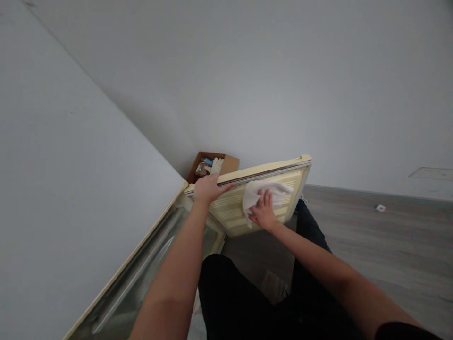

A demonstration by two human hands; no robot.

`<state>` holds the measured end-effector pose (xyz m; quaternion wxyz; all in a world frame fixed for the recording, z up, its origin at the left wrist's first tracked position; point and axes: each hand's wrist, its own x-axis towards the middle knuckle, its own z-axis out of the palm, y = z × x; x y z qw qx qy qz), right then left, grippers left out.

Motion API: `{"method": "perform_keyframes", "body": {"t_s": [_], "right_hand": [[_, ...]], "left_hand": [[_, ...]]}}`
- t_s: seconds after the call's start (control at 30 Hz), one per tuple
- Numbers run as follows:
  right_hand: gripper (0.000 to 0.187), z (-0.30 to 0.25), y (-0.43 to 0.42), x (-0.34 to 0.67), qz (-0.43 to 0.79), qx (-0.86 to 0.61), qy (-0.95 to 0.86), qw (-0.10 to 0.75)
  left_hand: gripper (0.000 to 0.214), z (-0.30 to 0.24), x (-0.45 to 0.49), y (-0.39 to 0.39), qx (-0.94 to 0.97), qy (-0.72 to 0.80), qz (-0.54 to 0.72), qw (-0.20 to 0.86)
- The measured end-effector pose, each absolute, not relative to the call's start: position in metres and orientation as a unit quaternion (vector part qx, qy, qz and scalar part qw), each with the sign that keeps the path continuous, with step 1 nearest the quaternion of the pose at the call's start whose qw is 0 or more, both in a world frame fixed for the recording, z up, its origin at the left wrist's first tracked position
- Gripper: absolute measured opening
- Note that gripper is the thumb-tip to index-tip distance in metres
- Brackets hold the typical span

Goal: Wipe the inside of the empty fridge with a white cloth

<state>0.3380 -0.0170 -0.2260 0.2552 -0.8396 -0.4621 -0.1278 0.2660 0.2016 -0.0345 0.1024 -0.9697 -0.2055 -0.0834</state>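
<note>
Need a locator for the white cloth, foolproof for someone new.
Find the open cream door in front of the person. On its ribbed inner face, the right hand presses the white cloth. It's a loose, crumpled sheet, unlike the pale glove in the cardboard box behind the door.

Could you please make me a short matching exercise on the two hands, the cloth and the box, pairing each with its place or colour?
Things:
1. left hand
2. right hand
3. cloth
4. box

Places and colours:
A. white, against the ribbed face of the door
B. gripping the door's top edge
C. brown, beside the wall
D. laid on the cloth, fingers extended

Right pairs: 1-B, 2-D, 3-A, 4-C
</note>
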Motion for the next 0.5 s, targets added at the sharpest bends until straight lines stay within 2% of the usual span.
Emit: {"method": "perform_keyframes", "body": {"t_s": [0.17,0.27,0.37,0.5], "right_hand": [[0.056,-0.200,0.035,0.330,-0.062,-0.648,-0.748,0.126],[0.043,-0.174,0.081,0.323,-0.014,-0.618,-0.783,0.066],[0.034,-0.161,0.119,0.303,-0.014,-0.629,-0.774,0.065],[0.036,-0.178,0.123,0.294,-0.009,-0.677,-0.723,0.136]], "left_hand": [[0.076,-0.033,0.264,0.198,-0.970,-0.214,-0.082,0.087],[0.080,-0.031,0.264,0.197,-0.968,-0.219,-0.085,0.084],[0.082,-0.029,0.263,0.197,-0.969,-0.221,-0.081,0.078],[0.078,-0.029,0.263,0.200,-0.972,-0.207,-0.079,0.072]]}}
